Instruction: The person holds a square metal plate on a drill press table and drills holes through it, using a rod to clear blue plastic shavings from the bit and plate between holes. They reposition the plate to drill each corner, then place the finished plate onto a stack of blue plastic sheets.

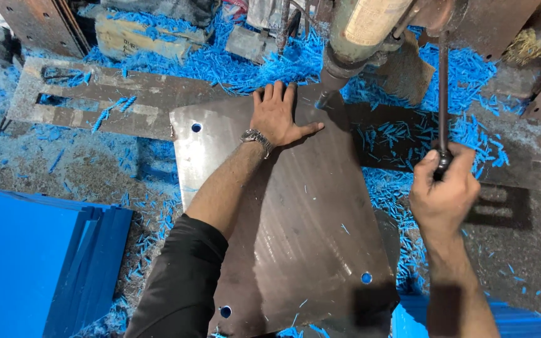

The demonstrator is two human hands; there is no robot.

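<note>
You have one label in view: a worn cream paper label [370, 20], roughly rectangular, wrapped round the green drill housing at top centre. No packages, signs or screens.

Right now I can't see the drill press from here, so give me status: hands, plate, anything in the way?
Left hand flat on the metal plate. Right hand gripping the feed lever. Drill tip at plate's far edge. Blue shavings all around.

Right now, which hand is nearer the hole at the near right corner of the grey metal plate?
Right. The right hand grips the dark lever knob just beyond that hole; the left hand lies flat at the grey metal plate's far edge.
</note>
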